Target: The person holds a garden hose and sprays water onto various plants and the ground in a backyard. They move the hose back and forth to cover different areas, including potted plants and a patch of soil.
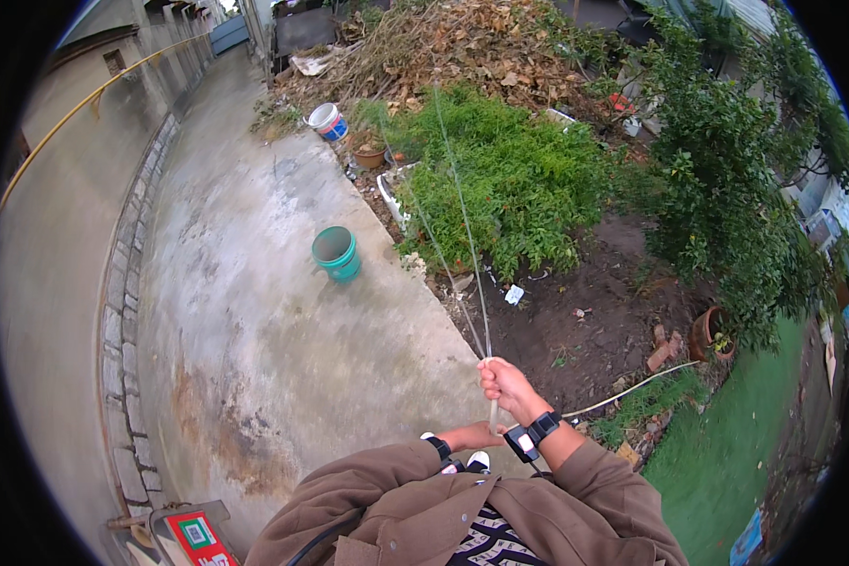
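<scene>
Green bucket point(338, 255), landmark: open-topped, upright on grey concrete point(226, 217)

Right hand point(507, 385), below and right of the bucket: fingers closed round a pale hose point(494, 417)

Pale hose: below and right of the bucket, hanging from the right fist towards the left hand point(474, 435)

Left hand: below the bucket and right of it, behind the right wrist; finger ends hidden, grip cannot be told

Two thin pale strands point(471, 255), right of the bucket: running from the fist up towards the bush; whether water or cord, cannot be told

Green bush point(514, 179): right of and above the bucket, beside bare soil point(590, 283)

White bucket point(326, 121), coloured band: above the landmark bucket

Brown pot point(369, 158): above and slightly right of it

Heap of dry leaves point(500, 61): farther above, to its right
</scene>
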The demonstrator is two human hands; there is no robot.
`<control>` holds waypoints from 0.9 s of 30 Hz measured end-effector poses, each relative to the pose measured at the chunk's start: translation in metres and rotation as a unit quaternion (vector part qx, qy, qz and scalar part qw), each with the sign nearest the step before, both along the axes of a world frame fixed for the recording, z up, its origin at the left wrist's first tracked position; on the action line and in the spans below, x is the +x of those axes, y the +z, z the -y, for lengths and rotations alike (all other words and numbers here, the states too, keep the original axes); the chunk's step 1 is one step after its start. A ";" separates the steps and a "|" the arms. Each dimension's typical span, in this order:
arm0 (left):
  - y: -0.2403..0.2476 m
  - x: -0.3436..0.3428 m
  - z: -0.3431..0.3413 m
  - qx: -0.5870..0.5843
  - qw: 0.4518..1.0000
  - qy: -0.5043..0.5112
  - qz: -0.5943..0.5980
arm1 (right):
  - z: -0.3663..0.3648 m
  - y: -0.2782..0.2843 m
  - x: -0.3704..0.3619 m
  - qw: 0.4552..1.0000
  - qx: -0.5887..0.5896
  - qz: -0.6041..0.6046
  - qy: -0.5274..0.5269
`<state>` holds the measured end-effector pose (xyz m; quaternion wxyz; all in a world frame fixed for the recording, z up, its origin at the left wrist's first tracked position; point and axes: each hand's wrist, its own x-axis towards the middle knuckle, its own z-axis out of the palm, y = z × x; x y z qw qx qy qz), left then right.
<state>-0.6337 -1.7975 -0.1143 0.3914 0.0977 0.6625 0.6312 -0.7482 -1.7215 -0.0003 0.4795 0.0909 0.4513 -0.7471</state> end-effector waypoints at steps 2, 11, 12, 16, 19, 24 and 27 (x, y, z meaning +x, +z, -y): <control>-0.009 0.009 0.002 -0.010 0.997 0.073 0.015 | 0.000 0.004 -0.003 0.998 0.017 0.006 -0.055; -0.020 0.028 0.025 -0.020 0.989 0.146 0.034 | 0.020 0.005 -0.002 0.997 0.011 -0.019 -0.071; -0.017 0.029 0.027 -0.030 0.989 0.141 0.024 | 0.021 0.004 -0.001 0.999 0.008 -0.014 -0.027; 0.000 0.033 0.031 -0.044 0.988 0.144 0.020 | 0.028 0.001 -0.002 1.000 0.006 -0.019 0.012; 0.015 0.031 0.032 -0.050 0.989 0.136 0.029 | 0.029 0.002 -0.004 1.000 0.005 -0.010 -0.006; 0.026 0.027 0.031 -0.090 0.990 0.107 0.009 | 0.021 0.004 -0.005 0.999 0.008 -0.030 -0.010; 0.020 0.025 0.027 -0.090 0.991 0.100 0.008 | 0.016 0.004 -0.002 0.999 0.015 -0.036 0.006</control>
